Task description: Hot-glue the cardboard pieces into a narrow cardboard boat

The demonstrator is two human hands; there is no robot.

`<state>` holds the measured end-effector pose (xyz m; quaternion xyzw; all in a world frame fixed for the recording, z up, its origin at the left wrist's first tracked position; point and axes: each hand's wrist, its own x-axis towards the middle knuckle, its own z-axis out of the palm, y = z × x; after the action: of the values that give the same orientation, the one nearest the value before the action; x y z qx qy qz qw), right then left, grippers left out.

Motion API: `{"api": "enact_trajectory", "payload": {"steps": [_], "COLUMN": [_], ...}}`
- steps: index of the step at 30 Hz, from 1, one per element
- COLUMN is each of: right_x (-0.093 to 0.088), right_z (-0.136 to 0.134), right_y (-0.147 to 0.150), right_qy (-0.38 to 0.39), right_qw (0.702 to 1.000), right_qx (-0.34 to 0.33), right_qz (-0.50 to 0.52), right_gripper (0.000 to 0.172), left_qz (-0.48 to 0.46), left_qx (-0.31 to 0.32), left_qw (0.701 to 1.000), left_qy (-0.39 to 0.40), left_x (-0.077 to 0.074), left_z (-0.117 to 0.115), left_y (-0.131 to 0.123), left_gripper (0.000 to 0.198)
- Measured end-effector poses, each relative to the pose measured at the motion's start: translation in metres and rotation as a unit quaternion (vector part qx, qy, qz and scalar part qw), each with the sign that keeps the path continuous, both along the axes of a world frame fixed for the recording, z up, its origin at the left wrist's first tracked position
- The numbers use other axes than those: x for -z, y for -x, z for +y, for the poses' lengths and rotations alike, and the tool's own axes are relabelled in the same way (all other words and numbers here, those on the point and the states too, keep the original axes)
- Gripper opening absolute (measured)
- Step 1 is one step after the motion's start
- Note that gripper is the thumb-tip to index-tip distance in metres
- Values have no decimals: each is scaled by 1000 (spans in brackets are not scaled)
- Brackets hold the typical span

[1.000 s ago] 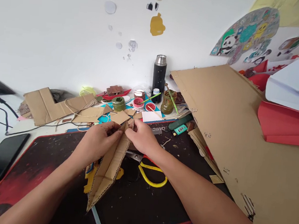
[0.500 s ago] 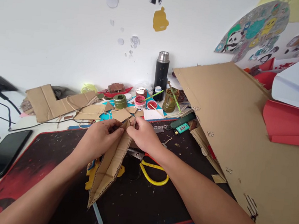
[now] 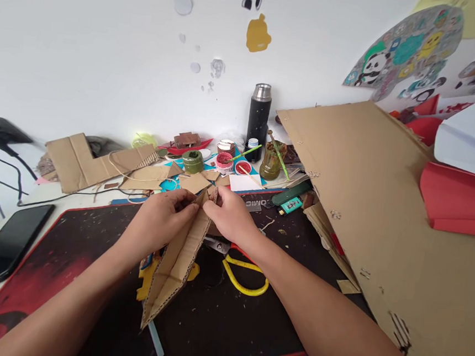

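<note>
A long piece of corrugated cardboard (image 3: pixel 175 267), folded lengthwise into a boat-like trough with pointed ends, slants over the dark desk mat. My left hand (image 3: pixel 166 216) pinches its far end from the left, thumb on the inner face. On the other side, my right hand (image 3: pixel 230 213) grips the same end between thumb and fingers; some fingertips are hidden behind the cardboard. Scissors with red and yellow handles (image 3: pixel 247 281) lie on the mat beneath my right wrist. Partly covered by the cardboard are a yellow object (image 3: pixel 145 281) and a pale blue strip (image 3: pixel 155 341).
A large cardboard sheet (image 3: pixel 345 182) leans over the right side. Open paint jars (image 3: pixel 192 162), a black thermos (image 3: pixel 259 116), a small red boat model (image 3: pixel 187 145) and cardboard scraps (image 3: pixel 97 160) line the back. A phone (image 3: pixel 4 249) lies at left.
The camera view has shifted slightly, so the background sits a little farther right and lower. Both hands keep their hold on the cardboard's far end.
</note>
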<state>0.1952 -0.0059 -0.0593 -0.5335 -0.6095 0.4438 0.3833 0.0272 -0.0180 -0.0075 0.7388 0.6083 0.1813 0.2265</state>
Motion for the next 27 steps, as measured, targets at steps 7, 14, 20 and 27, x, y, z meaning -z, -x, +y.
{"api": "enact_trajectory", "payload": {"steps": [7,14,20,27], "right_x": [1,0,0,1], "right_z": [1,0,0,0], "right_y": [0,0,0,1], "right_qy": [0,-2,0,-2], "right_qw": [1000,1000,1000,1000], "right_qx": [-2,1,0,2], "right_qz": [1,-1,3,2], "right_gripper": [14,15,14,13], "left_qz": [9,16,12,9], "left_qx": [-2,3,0,-5], "left_qw": [1000,1000,1000,1000], "left_qy": [-9,-10,-6,-6], "left_x": [-1,-1,-3,-2], "left_z": [-1,0,-1,-1], "left_y": [0,0,-2,-1], "left_gripper": [35,35,35,35]}}
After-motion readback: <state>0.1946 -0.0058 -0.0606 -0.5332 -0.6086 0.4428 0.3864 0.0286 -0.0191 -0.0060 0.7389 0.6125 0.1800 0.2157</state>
